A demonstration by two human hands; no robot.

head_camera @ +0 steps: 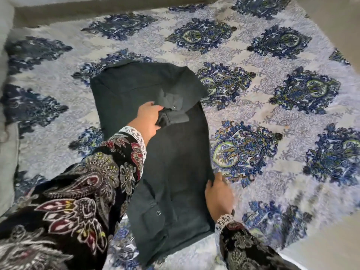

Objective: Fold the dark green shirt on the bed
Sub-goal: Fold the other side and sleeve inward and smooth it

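The dark green shirt (175, 152) lies lengthwise on the patterned bedspread (272, 94), narrowed into a long strip with its sides turned in. A sleeve is folded across the upper part, its cuff with a button near the middle. My left hand (149, 118) pinches that sleeve cuff on top of the shirt. My right hand (219, 193) lies flat on the shirt's right edge lower down, fingers spread, pressing the fabric. A pocket with a button shows near the lower left of the shirt. Both my sleeves are dark with a floral print.
The bedspread, with blue and green medallions, covers most of the view. A grey pillow or cushion (5, 152) runs along the left edge. The bed's far edge and a grey surface (97, 8) lie at the top, and bare floor (331, 240) shows at lower right.
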